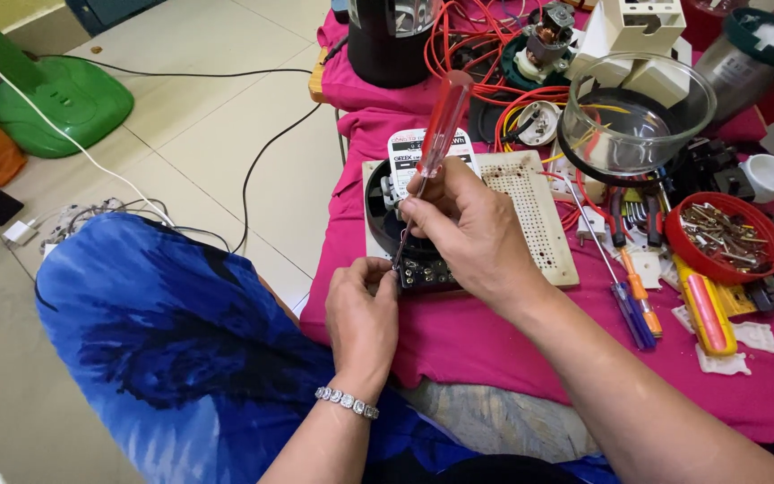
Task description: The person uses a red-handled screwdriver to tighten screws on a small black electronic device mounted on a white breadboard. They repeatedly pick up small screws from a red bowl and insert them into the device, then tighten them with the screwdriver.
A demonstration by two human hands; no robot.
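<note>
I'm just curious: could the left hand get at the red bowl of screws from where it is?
Probably not easily. The left hand steadies the black terminal block, and the right hand and forearm, holding the red screwdriver, lie between it and the red bowl.

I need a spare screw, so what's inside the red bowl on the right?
The red bowl holds a loose heap of metal screws and similar small fasteners. The bottom of the bowl is covered by the heap, so anything under it cannot be seen.

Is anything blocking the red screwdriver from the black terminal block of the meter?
Nothing visible does: the right hand holds the red screwdriver with its tip at the terminal block, steadied by the left hand.
</note>
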